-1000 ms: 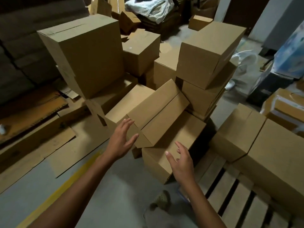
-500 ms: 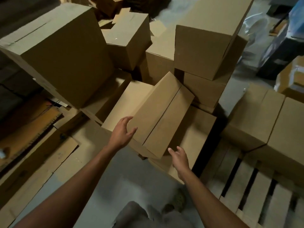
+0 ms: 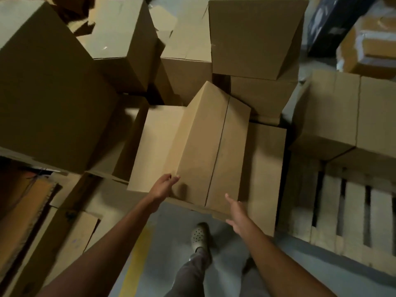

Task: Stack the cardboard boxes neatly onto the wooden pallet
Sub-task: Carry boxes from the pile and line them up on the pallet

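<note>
A long brown cardboard box (image 3: 210,144) lies tilted on top of lower boxes in the middle of the pile. My left hand (image 3: 165,185) touches its near left corner, fingers against the side. At the box's near right corner my right hand (image 3: 234,213) is spread with fingers straight, close to the cardboard; contact is unclear. The wooden pallet (image 3: 351,213) lies to the right, with two boxes (image 3: 347,116) standing on its far part.
A big box (image 3: 49,99) towers at the left, and stacked boxes (image 3: 255,37) rise behind the tilted one. Flattened cardboard (image 3: 32,213) covers the floor at the left. My foot in a grey clog (image 3: 198,235) stands on the grey floor beside a yellow line (image 3: 137,262).
I have leaned in over the pile. Both hands moved forward to the near end of the tilted box, the left now against its corner, the right spread beside the other corner.
</note>
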Action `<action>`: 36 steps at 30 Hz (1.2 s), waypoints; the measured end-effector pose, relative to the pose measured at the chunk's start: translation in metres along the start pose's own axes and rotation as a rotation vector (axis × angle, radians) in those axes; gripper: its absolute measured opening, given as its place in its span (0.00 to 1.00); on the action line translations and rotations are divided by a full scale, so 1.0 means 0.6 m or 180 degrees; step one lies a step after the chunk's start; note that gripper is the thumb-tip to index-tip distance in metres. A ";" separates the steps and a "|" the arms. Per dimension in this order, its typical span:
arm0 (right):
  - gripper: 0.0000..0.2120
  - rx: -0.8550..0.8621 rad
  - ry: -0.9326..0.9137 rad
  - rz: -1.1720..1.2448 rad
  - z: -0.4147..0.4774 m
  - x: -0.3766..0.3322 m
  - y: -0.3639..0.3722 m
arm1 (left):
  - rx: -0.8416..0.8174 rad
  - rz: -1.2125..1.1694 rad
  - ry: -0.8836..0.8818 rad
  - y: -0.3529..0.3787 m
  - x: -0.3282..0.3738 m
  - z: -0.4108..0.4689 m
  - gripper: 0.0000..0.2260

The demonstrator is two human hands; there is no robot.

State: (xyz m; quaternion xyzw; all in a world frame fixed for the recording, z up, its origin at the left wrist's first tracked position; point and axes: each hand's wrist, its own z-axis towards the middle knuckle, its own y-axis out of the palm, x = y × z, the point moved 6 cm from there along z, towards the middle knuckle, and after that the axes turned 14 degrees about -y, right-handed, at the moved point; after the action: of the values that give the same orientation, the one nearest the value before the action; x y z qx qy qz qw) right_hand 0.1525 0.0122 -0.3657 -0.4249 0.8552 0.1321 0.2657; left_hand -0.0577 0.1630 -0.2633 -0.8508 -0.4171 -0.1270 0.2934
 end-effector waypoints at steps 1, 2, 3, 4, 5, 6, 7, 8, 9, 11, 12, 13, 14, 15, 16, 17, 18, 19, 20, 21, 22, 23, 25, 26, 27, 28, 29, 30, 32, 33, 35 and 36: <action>0.38 0.0044 0.0023 0.0076 0.000 0.000 0.008 | -0.0120 0.0073 0.0100 0.000 -0.005 0.006 0.21; 0.38 0.0061 0.0041 0.0099 -0.003 -0.002 0.016 | -0.0144 0.0127 0.0226 -0.006 -0.007 0.009 0.19; 0.38 0.0039 0.0041 0.0091 -0.008 -0.004 0.023 | -0.0105 0.0147 0.0358 -0.018 -0.006 0.011 0.17; 0.38 0.0002 0.0009 0.0046 -0.015 -0.010 0.030 | -0.0054 0.0136 0.0467 -0.033 -0.001 0.010 0.14; 0.38 -0.0026 -0.0058 -0.0021 -0.021 -0.015 0.038 | -0.0029 0.0115 0.0551 -0.050 0.007 0.007 0.12; 0.38 -0.0044 -0.0136 -0.0084 -0.030 -0.022 0.047 | -0.0016 0.0082 0.0626 -0.067 0.016 0.005 0.12; 0.40 -0.0043 -0.0213 -0.0101 -0.039 -0.030 0.058 | 0.0013 0.0040 0.0710 -0.085 0.028 0.002 0.13; 0.42 -0.0024 -0.0287 -0.0071 -0.050 -0.039 0.070 | 0.0038 0.0013 0.0798 -0.104 0.042 -0.004 0.14; 0.44 0.0012 -0.0378 -0.0011 -0.064 -0.049 0.082 | 0.0054 -0.0021 0.0896 -0.120 0.059 -0.015 0.16; 0.45 0.0136 -0.0604 0.0107 -0.090 -0.074 0.105 | 0.0101 -0.0143 0.1053 -0.152 0.091 -0.038 0.19; 0.46 0.0193 -0.0749 0.0163 -0.104 -0.088 0.116 | 0.0162 -0.0226 0.1121 -0.170 0.105 -0.048 0.19; 0.46 0.0234 -0.0895 0.0207 -0.115 -0.102 0.124 | 0.0255 -0.0308 0.1183 -0.189 0.117 -0.055 0.19; 0.46 0.0264 -0.1026 0.0227 -0.129 -0.115 0.132 | 0.0364 -0.0398 0.1238 -0.208 0.126 -0.060 0.18; 0.46 0.0271 -0.1156 0.0250 -0.142 -0.129 0.140 | 0.0476 -0.0510 0.1262 -0.227 0.133 -0.064 0.16; 0.45 0.0269 -0.1274 0.0287 -0.156 -0.142 0.147 | 0.0568 -0.0634 0.1264 -0.245 0.138 -0.068 0.13; 0.45 0.0281 -0.1420 0.0319 -0.170 -0.156 0.152 | 0.0637 -0.0771 0.1286 -0.259 0.143 -0.077 0.12; 0.46 0.0289 -0.1560 0.0356 -0.186 -0.171 0.157 | 0.0677 -0.0903 0.1308 -0.272 0.147 -0.089 0.12; 0.48 0.0281 -0.1705 0.0389 -0.205 -0.188 0.162 | 0.0697 -0.1011 0.1340 -0.284 0.151 -0.102 0.12; 0.53 0.0261 -0.1836 0.0371 -0.223 -0.204 0.166 | 0.0706 -0.1094 0.1382 -0.295 0.155 -0.116 0.14; 0.57 0.0252 -0.1938 0.0331 -0.240 -0.219 0.169 | 0.0709 -0.1138 0.1438 -0.306 0.157 -0.130 0.14; 0.59 0.0251 -0.2044 0.0301 -0.256 -0.231 0.169 | 0.0693 -0.1143 0.1534 -0.316 0.160 -0.144 0.13; 0.59 0.0238 -0.2191 0.0269 -0.269 -0.244 0.167 | 0.0680 -0.1141 0.1665 -0.325 0.164 -0.158 0.12; 0.53 0.0200 -0.2542 0.0194 -0.310 -0.275 0.162 | 0.0635 -0.1130 0.1846 -0.340 0.170 -0.177 0.11; 0.49 0.0212 -0.2650 0.0136 -0.323 -0.287 0.157 | 0.0610 -0.1113 0.1907 -0.347 0.172 -0.184 0.12; 0.46 0.0242 -0.2704 0.0081 -0.334 -0.296 0.149 | 0.0599 -0.1055 0.1963 -0.352 0.174 -0.191 0.15; 0.44 0.0312 -0.2702 0.0020 -0.342 -0.301 0.138 | 0.0573 -0.1012 0.1995 -0.355 0.176 -0.200 0.21; 0.44 0.0376 -0.2695 -0.0040 -0.348 -0.303 0.127 | 0.0520 -0.0989 0.2009 -0.355 0.178 -0.209 0.26; 0.46 0.0436 -0.2699 -0.0106 -0.357 -0.303 0.117 | 0.0447 -0.0998 0.2008 -0.353 0.180 -0.219 0.29; 0.53 0.0532 -0.2737 -0.0273 -0.379 -0.298 0.096 | 0.0260 -0.1035 0.1995 -0.336 0.178 -0.240 0.31; 0.54 0.0569 -0.2770 -0.0349 -0.389 -0.290 0.082 | 0.0174 -0.1044 0.1969 -0.322 0.175 -0.250 0.30; 0.52 0.0667 -0.2878 -0.0381 -0.420 -0.272 0.048 | 0.0110 -0.1067 0.1969 -0.290 0.169 -0.283 0.26; 0.48 0.0713 -0.2928 -0.0356 -0.442 -0.263 0.028 | 0.0054 -0.1048 0.2029 -0.271 0.167 -0.309 0.23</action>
State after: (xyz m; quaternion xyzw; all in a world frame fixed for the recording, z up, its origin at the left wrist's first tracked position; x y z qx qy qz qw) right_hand 0.1268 0.0064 -0.0576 -0.3365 0.6337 0.1990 0.6676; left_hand -0.1179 0.1925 -0.0060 -0.6873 -0.4371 -0.4281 0.3915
